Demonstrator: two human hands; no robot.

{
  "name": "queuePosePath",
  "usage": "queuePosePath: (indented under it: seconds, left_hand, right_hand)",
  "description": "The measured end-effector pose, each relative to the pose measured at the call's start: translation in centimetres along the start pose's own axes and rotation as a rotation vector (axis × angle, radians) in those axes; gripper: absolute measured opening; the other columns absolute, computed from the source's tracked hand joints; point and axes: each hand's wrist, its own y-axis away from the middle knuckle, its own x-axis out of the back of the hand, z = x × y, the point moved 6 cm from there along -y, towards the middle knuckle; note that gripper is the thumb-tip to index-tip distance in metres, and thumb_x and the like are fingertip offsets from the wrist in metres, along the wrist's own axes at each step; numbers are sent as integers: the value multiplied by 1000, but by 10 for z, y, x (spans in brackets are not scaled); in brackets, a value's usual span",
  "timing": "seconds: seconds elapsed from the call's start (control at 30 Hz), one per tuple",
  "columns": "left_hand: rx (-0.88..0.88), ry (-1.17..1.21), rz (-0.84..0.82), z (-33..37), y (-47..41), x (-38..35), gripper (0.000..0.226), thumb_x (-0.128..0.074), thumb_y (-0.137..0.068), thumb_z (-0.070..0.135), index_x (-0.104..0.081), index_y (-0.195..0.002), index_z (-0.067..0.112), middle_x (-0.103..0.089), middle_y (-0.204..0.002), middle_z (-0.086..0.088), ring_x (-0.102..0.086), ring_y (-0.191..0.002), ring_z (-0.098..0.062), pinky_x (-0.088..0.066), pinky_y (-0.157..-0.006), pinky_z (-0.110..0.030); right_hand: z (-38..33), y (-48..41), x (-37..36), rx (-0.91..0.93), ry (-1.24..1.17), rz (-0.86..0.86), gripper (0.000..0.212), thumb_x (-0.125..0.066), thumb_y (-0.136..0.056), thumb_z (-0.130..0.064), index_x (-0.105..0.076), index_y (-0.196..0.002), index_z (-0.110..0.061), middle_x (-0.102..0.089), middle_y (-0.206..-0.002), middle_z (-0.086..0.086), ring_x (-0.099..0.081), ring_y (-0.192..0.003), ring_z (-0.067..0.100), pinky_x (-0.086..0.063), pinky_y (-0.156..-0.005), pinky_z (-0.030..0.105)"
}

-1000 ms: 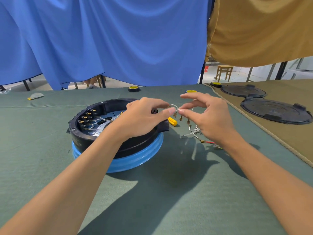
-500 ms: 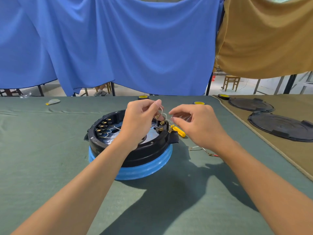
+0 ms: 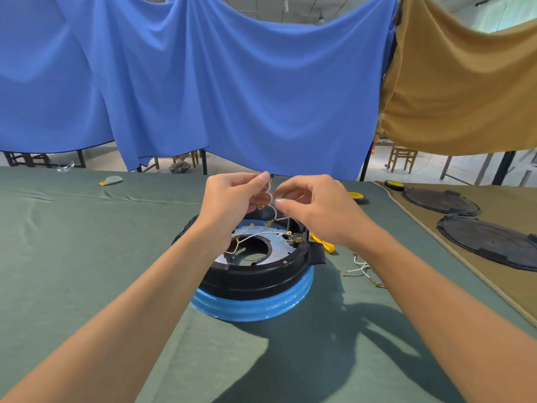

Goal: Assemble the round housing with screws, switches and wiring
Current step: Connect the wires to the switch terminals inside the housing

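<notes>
— So, where's the round black plastic housing [image 3: 261, 274]?
— Middle of the green table [image 3: 87, 242], on a blue ring [image 3: 250, 306], silver plate [image 3: 279, 251] inside. Left hand [image 3: 229, 202] and right hand [image 3: 316, 210] each pinch a curly white wire [image 3: 271, 199] above it.

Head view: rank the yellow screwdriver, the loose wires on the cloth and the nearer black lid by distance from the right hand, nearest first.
1. yellow screwdriver, just beneath the right hand.
2. loose wires, on the cloth beside its forearm.
3. nearer black lid, far right.
</notes>
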Motion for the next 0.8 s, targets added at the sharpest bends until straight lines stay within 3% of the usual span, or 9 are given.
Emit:
queuePosePath:
  seconds: [0.07,0.13,0.27,0.4,0.57,0.67,0.8]
  left_hand:
    - [41,44,-17,2,0,4,12,-71,-88,27,-78,-83,18,-76,-83,-2,-72,-78,-15,-53,-77,-29]
    - [82,104,-27,3,-1,9,15,-71,-87,28,-78,-89,16,-77,-91,-5,-70,-83,-16,-49,-78,-29]
    - [104,113,-11,3,-5,24,17,-70,-88,32,-78,-88,18,-75,-86,0,-67,-82,-15,-45,-79,-31]
    - [101,-15,-40,-7,-13,42,26,-63,-92,41,-77,-88,19,-75,-83,3,-69,-75,-10,-47,-78,-31]
    - [-14,-277,157,-28,-26,92,22,-57,-96,34,-73,-98,18,-74,-96,4,-67,-96,-10,-46,-89,-27]
    - [49,-351,125,-51,-28,103,16,-62,-94,28,-71,-104,20,-71,-105,1,-64,-100,-11,-45,-91,-25]
    - [139,-287,78,-75,-25,102,35,-62,-93,18,-63,-127,9,-67,-119,-3,-63,-108,-15,-46,-103,-34]
  right_hand:
    - [-8,-7,-4,-30,-91,30,25,-68,-88,-25,-68,-110,-13,-73,-94,-1,-70,-86,13,-56,-86,34]
    - [-17,-12,-10,-55,-202,39,23,-67,-89,-18,-64,-111,-12,-74,-88,4,-72,-78,18,-59,-79,37]
    - [-27,-22,-24,-130,-443,58,28,-72,-84,-6,-61,-110,-11,-74,-75,6,-71,-65,20,-59,-63,30]
    - [-23,-29,-48,-266,-571,-21,43,-70,-83,3,-54,-122,-4,-70,-80,12,-68,-59,19,-55,-57,27]
    - [-7,-33,-68,-362,-484,-108,20,-69,-83,5,-64,-103,1,-69,-77,16,-70,-60,19,-56,-57,23]
    - [2,-36,-79,-454,-510,-160,8,-67,-83,8,-66,-90,4,-67,-77,19,-69,-59,21,-53,-52,21]
    - [8,-43,-96,-537,-476,-215,6,-64,-86,7,-67,-88,11,-67,-75,20,-65,-56,19,-49,-47,19]
